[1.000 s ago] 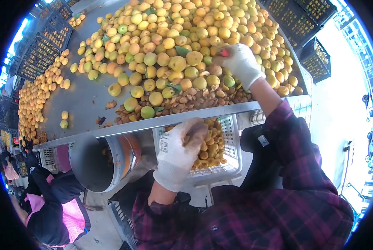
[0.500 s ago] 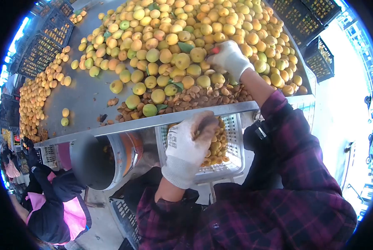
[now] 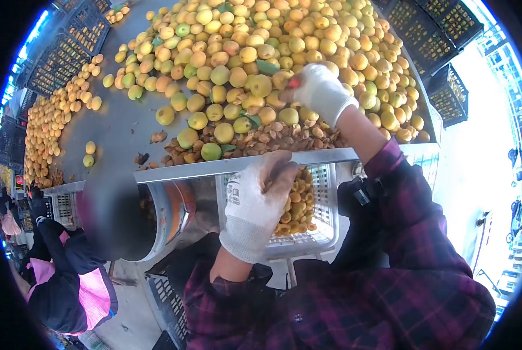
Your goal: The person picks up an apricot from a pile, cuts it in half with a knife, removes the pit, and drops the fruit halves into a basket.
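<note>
My right hand [image 3: 322, 93], in a white glove, is closed around a small red object [image 3: 294, 82], mostly hidden by the fingers. It hovers over the front of a heap of yellow-orange apricots [image 3: 261, 86]. My left hand [image 3: 256, 204], gloved with brown-stained fingertips, is curled just below the table's front edge [image 3: 237, 167]. Its thumb and fingers are bent together, and what lies between them cannot be made out. Beneath it, a white plastic basket [image 3: 330, 224] contains split apricot pieces [image 3: 299, 204]. Brown apricot pits [image 3: 287, 137] lie along the table edge between the hands.
A second apricot pile [image 3: 45, 134] covers the table's left end. Black crates [image 3: 65, 67] of fruit stand at far left, more crates [image 3: 447, 96] at right. A large round container [image 3: 156, 221] is under the table. A person in black and pink [image 3: 71, 280] is at lower left.
The view has shifted slightly. My left hand's thumb and fingers have changed their bend near the table edge. My right hand stays over the apricots with the red object, turned slightly.
</note>
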A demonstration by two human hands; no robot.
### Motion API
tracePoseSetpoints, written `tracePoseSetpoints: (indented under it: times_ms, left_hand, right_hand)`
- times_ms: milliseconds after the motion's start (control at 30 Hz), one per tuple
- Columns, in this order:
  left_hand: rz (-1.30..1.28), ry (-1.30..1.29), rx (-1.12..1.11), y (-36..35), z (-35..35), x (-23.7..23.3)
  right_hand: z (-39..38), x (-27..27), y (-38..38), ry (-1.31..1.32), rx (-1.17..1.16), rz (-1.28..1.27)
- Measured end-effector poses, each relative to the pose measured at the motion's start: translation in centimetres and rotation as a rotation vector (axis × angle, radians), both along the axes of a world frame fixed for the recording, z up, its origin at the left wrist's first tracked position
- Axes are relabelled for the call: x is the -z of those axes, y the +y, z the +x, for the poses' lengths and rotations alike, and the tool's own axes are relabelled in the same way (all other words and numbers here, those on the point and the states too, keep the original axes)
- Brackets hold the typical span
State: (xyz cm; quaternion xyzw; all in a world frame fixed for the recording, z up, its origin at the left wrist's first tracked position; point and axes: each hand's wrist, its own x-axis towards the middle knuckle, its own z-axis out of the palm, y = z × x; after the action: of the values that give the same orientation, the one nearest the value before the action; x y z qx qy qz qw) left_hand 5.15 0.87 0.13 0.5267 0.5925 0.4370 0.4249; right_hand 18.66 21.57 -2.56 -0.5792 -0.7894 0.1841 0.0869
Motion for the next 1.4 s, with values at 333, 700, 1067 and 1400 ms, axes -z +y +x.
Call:
tracePoseSetpoints:
  times_ms: [333,700,1067,1400]
  left_hand:
    - [0.071,0.054,0.012,-0.3,-0.6,0.7]
    - [0.069,0.075,0.008,-0.3,-1.0,0.3]
    - [-0.026,-0.344,-0.201,0.1,-1.6,0.4]
    - [-0.038,-0.831,-0.342,1.7,-2.2,1.3]
  right_hand:
    - [-1.4,0.2,-0.3,-0.277,-0.259,0.006]
    - [-2.6,-1.5,-1.4,-0.235,-0.273,0.017]
    - [-1.5,-4.9,-4.5,0.114,-0.259,-0.005]
    - [-0.5,-6.2,-8.9,0.570,-0.506,-0.081]
